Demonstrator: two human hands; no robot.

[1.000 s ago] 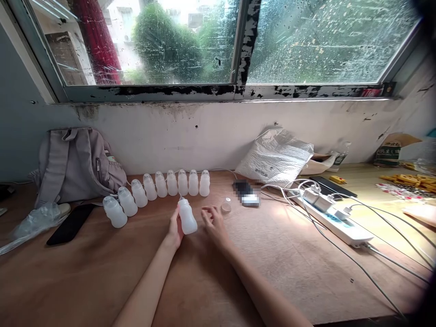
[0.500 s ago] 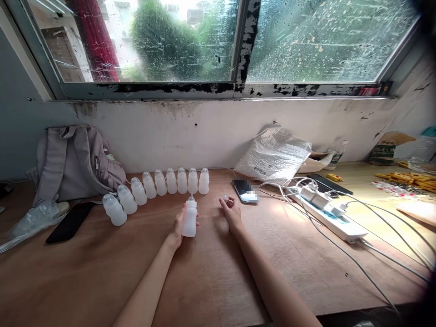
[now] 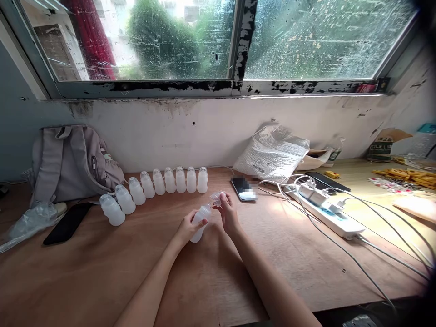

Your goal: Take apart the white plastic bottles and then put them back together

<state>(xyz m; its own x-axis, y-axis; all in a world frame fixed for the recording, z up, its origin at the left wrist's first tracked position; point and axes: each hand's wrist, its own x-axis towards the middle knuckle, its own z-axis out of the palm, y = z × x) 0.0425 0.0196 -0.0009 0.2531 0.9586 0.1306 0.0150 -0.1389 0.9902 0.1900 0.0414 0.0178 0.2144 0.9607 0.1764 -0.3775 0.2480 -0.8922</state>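
My left hand is closed around a frosted white baby bottle, which leans to the right above the wooden table. Between the fingers of my right hand is a clear bottle cap, close to the nipple end of the bottle. Whether cap and nipple touch I cannot tell. Behind my hands, a curved row of similar capped bottles stands on the table, running toward the left.
A phone lies right of my hands. A white power strip trails cables across the right side. A silver bubble bag rests against the wall. On the left are a grey backpack, a black pouch and a plastic bag.
The bottle in my left hand has gone from upright to leaning right. My right hand has raised the clear cap and brought it near the bottle's tip.
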